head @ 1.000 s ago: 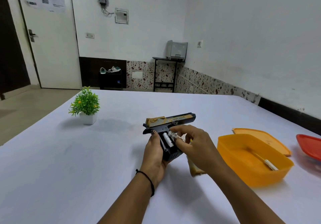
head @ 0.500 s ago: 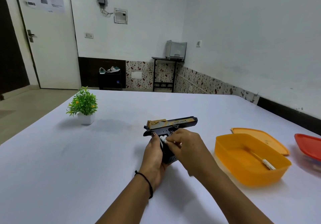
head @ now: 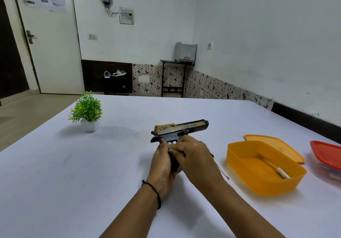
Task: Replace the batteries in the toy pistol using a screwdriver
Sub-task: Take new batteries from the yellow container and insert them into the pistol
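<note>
A black and gold toy pistol [head: 181, 129] is held just above the white table [head: 73, 164], barrel pointing right. My left hand [head: 162, 162] grips its handle from the left, thumb up by the open battery bay. White battery ends [head: 171, 143] show in the bay. My right hand [head: 191, 154] lies over the handle, fingertips curled onto the batteries. A screwdriver [head: 222, 172] lies on the table just right of my right wrist, mostly hidden by it.
An orange tub [head: 265, 178] with a white stick-like item [head: 280, 171] inside stands at right, its orange lid [head: 275, 143] behind it. A red container [head: 326, 154] sits at the far right edge. A small potted plant [head: 87, 112] stands at back left.
My right hand has moved from beside the handle to over the battery bay, fingers now pressed onto the batteries. The yellowish piece seen under my right hand earlier is out of sight.
</note>
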